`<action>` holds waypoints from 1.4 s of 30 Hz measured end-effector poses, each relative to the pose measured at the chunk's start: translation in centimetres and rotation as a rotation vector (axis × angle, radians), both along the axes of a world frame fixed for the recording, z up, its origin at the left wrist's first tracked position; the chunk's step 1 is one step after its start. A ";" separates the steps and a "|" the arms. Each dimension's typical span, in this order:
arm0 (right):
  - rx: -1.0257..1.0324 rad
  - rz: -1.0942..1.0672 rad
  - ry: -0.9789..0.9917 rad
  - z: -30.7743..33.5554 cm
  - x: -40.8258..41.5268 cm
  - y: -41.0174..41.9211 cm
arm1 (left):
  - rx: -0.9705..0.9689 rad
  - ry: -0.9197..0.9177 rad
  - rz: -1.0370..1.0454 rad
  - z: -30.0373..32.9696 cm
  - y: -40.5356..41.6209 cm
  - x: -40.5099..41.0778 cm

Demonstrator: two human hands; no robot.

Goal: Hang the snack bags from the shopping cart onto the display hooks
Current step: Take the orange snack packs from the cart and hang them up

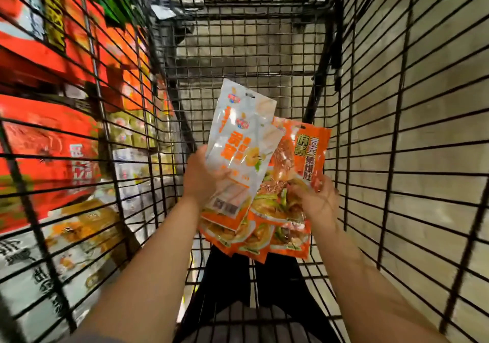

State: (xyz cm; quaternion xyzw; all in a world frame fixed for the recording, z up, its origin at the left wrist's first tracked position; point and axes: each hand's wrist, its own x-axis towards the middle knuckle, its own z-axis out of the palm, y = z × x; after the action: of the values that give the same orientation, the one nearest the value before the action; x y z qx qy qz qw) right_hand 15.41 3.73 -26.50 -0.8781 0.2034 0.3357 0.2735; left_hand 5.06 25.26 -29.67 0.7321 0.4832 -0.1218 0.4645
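Both hands are inside the cart (370,104). The left hand (203,176) grips the white bags (238,141); the right hand (317,199) holds the orange bags (280,210) fanned beneath them. The film looks light, limp and slick. Pinch the stiffer top seam near the hang hole.

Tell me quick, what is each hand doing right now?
Left hand: closed on the white-and-orange plastic snack bags.
Right hand: closed on the fanned orange plastic snack bags.

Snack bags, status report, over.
Left hand grips white bags. Right hand grips orange bags. Both inside cart; no hooks visible.
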 end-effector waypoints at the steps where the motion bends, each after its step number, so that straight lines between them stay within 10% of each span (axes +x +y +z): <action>1: -0.006 0.012 0.008 0.1 0.2 -0.1 | -0.025 0.002 -0.003 0.4 0.0 0.3; 10: 0.042 0.010 -0.057 1.3 -1.6 1.4 | -0.093 -0.067 0.140 4.8 -0.3 0.8; 17: 0.271 0.024 -0.005 3.5 -1.6 5.0 | 0.461 0.111 -0.151 9.0 -2.8 3.0; 28: 0.227 -0.021 -0.015 2.2 -0.2 2.8 | -0.018 -0.332 -0.585 6.4 -9.8 1.0; 31: 0.154 -0.038 -0.006 1.0 -0.1 1.8 | -0.221 -0.230 -0.462 5.3 -8.7 -0.3; 35: 0.125 -0.039 -0.050 -0.1 -0.4 1.3 | 0.102 -0.159 -0.374 3.3 -6.4 0.4; 42: 0.355 -0.304 -0.064 -0.6 -0.5 1.7 | 0.201 0.114 -0.771 1.8 -6.8 0.4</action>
State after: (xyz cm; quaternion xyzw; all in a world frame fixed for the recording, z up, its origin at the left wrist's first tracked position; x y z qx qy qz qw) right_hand 14.93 5.44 -27.12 -0.7858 0.2623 0.2930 0.4774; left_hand 5.47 18.47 -27.85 0.8935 0.2077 -0.2798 0.2833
